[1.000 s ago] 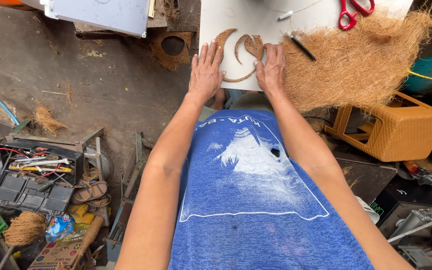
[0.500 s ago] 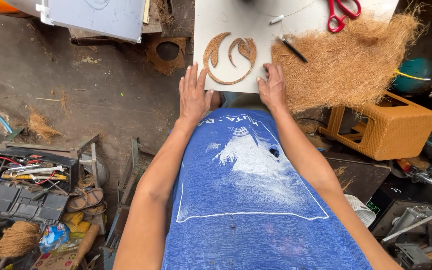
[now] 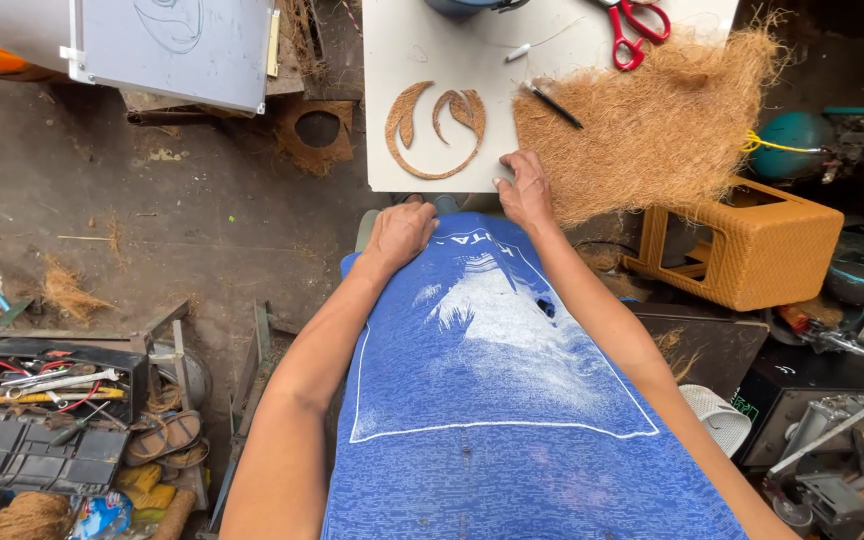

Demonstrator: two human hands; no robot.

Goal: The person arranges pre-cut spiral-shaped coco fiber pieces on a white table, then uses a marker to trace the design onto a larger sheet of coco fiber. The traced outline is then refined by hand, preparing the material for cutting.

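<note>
A white board (image 3: 432,60) lies ahead of me with brown crescent-shaped cutouts (image 3: 436,130) arranged on it. A shaggy sheet of coconut fibre (image 3: 652,130) covers the board's right side. My right hand (image 3: 525,190) rests on the board's near edge, fingers spread, touching the fibre sheet's corner. My left hand (image 3: 402,232) sits off the board on my blue shirt (image 3: 492,380) over my knee, fingers curled, holding nothing. A black pen (image 3: 553,105) lies beside the fibre, and red scissors (image 3: 638,28) lie at the board's far edge.
A woven orange box (image 3: 752,250) stands at the right among tools and clutter. A grey panel (image 3: 177,45) lies at upper left, a brown fibre piece with a round hole (image 3: 317,130) beside it. An open toolbox (image 3: 47,420) and sandals (image 3: 167,440) sit at lower left.
My left hand has drawn back from the board's edge to my lap. My right hand stays at the board's edge. The view has shifted, so the board sits lower in frame.
</note>
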